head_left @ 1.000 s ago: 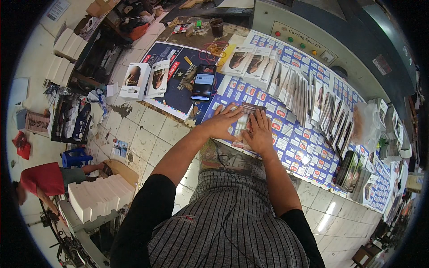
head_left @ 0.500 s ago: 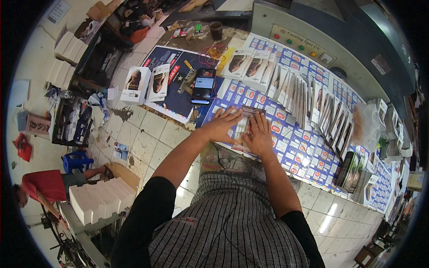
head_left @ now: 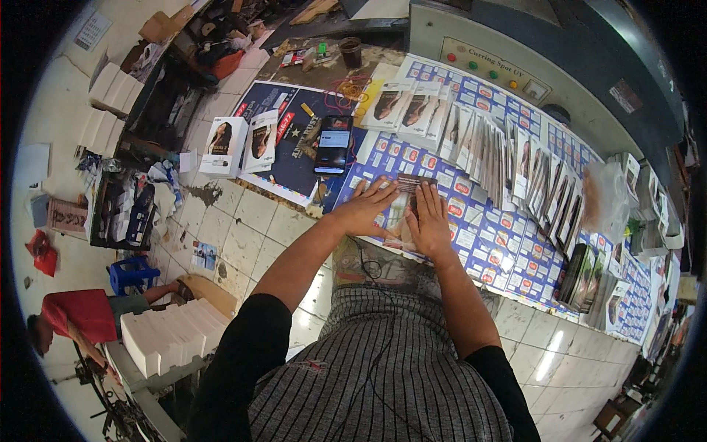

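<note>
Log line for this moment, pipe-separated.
left hand: open, on left side of printed piece | right hand: open, on its right side | underneath: blue-patterned sheeting | phone: beyond left hand

Blue printed sheets [head_left: 471, 239] line a stained worktable [head_left: 317, 74] bearing a brown-printed piece [head_left: 399, 211], a smartphone [head_left: 333, 144], slanted cartons [head_left: 482, 153] and a dark cup [head_left: 351, 54].

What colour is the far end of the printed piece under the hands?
Dark brown; the printed piece's far end shows best in the head view.
</note>
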Tool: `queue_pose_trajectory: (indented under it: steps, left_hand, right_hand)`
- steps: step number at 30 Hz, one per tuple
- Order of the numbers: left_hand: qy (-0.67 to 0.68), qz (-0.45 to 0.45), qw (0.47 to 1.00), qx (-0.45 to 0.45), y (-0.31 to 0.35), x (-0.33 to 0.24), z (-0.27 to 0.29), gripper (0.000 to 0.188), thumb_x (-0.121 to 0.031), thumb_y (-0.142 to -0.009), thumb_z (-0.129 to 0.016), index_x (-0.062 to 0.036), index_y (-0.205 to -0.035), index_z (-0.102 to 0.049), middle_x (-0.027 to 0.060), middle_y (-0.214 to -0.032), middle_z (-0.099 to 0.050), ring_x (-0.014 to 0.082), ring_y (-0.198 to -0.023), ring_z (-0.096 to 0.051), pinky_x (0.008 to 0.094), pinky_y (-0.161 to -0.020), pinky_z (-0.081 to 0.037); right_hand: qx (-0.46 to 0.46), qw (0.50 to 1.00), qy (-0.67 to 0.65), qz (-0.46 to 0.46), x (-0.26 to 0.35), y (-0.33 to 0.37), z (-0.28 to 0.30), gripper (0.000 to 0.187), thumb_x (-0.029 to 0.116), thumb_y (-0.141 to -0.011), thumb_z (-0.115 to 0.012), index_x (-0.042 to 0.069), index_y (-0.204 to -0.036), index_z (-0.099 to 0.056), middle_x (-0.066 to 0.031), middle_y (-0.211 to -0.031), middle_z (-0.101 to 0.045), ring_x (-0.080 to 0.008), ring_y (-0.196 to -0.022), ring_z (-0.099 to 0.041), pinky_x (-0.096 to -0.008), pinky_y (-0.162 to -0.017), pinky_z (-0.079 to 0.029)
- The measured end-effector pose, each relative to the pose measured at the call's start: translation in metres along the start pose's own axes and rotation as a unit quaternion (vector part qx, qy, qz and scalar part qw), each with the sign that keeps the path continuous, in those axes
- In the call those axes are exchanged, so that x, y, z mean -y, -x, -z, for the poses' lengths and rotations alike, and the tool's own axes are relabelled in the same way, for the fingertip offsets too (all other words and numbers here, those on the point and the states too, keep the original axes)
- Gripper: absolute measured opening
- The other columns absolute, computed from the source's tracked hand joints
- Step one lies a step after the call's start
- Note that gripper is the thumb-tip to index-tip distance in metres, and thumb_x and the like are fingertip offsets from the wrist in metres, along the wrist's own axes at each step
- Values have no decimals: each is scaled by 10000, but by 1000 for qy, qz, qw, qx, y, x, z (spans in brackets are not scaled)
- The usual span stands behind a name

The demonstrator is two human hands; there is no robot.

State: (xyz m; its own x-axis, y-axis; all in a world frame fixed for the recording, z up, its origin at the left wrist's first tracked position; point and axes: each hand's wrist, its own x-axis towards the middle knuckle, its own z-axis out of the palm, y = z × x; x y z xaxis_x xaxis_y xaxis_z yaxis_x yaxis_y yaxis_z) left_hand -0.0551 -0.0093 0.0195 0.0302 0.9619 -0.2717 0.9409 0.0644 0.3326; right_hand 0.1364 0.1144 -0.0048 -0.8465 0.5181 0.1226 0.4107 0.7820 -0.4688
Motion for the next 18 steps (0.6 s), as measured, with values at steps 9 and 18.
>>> queue_pose_trajectory:
  steps: [9, 18]
  left_hand:
    - [-30, 4, 999, 29, -4, 0, 1, 1118, -692, -789, -656, -88, -1584, -153, 121, -1665, -72, 323, -1536, 1, 568, -1206, -54]
    - [-21, 6, 999, 24, -1, -4, 4, 1096, -640, -787, -688, -80, -1578, -175, 111, -1663, -93, 319, -1536, -22, 566, -1212, -80]
  right_hand:
    - [16, 999, 29, -17, -2, -1, -3, 599, 385, -1026, -421, 41, -1512, -352, -153, -1604, -280, -321, -1504, -205, -524, -1208, -160]
    - [9, 1000, 28, -7, -2, 0, -3, 589, 366, -1020, -422, 21, -1494, -367, -165, -1597, -283, -330, -1499, -211, -527, -1206, -166]
